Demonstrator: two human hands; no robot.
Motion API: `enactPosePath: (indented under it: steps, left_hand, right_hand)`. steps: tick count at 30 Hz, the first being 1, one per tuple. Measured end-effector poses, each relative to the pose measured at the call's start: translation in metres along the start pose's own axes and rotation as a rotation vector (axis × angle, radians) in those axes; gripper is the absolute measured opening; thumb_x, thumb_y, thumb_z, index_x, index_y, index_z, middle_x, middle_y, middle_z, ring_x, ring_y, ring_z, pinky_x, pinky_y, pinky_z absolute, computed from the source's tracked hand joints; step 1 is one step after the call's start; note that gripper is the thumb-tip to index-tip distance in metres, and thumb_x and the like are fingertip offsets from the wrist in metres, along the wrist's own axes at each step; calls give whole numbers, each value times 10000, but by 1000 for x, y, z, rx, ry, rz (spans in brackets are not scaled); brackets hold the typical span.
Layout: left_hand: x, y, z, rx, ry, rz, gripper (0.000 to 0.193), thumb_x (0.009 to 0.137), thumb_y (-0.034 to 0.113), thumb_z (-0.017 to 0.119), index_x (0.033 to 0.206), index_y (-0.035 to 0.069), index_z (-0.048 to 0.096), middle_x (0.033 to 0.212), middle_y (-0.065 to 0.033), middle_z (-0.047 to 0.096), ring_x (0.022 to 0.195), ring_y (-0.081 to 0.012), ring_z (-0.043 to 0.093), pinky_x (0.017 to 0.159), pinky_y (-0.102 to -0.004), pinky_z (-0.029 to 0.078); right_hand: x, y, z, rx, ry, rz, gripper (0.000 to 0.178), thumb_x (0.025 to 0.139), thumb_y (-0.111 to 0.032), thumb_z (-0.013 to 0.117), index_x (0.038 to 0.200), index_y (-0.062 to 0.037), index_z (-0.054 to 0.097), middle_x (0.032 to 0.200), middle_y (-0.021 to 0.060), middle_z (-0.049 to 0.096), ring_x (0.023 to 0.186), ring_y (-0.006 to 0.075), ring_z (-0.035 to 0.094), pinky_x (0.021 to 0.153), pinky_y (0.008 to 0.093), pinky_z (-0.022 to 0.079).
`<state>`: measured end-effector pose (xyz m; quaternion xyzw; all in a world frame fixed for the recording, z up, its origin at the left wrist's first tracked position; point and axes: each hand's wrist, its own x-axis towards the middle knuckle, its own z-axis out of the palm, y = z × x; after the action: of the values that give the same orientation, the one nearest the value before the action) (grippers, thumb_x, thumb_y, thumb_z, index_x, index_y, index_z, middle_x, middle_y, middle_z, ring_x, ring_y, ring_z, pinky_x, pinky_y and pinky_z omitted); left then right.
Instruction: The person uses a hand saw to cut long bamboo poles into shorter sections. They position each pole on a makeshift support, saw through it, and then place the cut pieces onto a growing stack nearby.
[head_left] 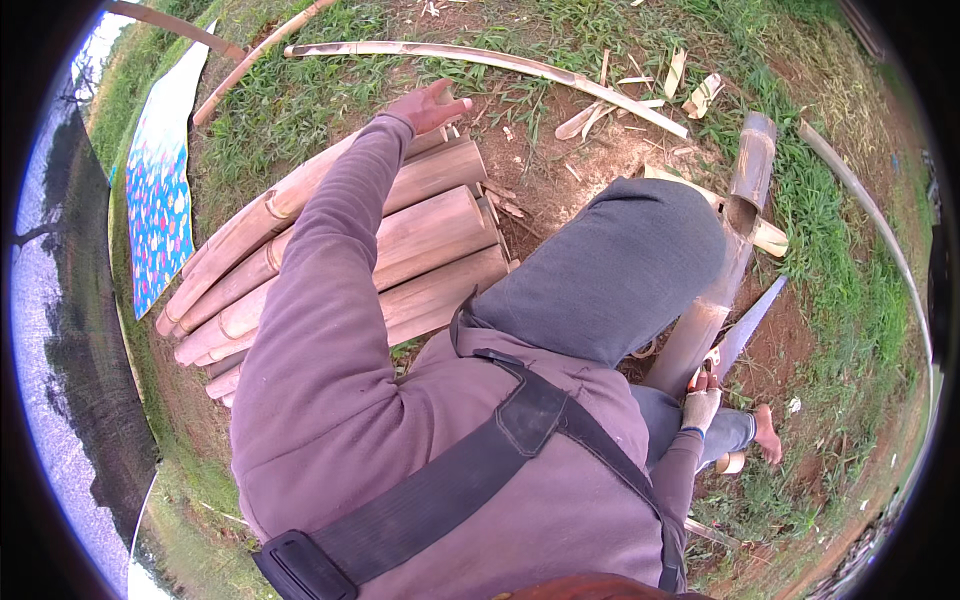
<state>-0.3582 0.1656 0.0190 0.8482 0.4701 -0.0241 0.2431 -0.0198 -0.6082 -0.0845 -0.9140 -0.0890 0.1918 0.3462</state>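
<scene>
Hold the saw aside in the curled right hand while the left hand (part-open, contact unclear) reaches over stacked bamboo.

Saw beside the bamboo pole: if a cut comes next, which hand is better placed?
Probably the right hand: it holds the saw at its handle end, close beside the bamboo pole. The left hand is stretched out by the bamboo stack, well away from the saw.
</scene>
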Motion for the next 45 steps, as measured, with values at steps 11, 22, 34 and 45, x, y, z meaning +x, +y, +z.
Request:
enactPosePath:
  steps: [11,22,34,45]
  left_hand:
    - [-57,1,26,235,70,34,784,1019,750,555,1612,238,523,1377,-277,683,1281,-462,687,1120,-554,527]
    - [-59,-11,39,65,331,173,711,1029,616,671,1551,141,584,1420,-255,655,1335,-438,623,1129,-546,499]
    - [3,285,185,-169,-147,541,618,934,331,818,1439,41,609,1351,-272,694,1257,-485,680,1040,-514,550]
    - [66,357,318,-823,-130,-178,737,885,315,834,1393,-140,554,1298,-290,696,1228,-380,684,1093,-453,498]
  right_hand:
    - [2,7,5,-121,-3,32,442,1109,-336,638,1352,22,734,1227,275,780,1206,403,728,1057,476,530]
    - [-12,-53,15,-297,-110,-227,1027,853,-509,932,1535,130,507,1378,347,687,1279,478,671,1103,492,521]
    - [-12,-73,41,-172,-10,36,1405,672,-450,1048,1659,140,243,1580,385,508,1477,472,537,1228,479,457]
    - [-4,-96,31,-48,-53,173,1353,675,-402,1036,1679,77,264,1576,325,533,1469,435,543,1243,468,431]
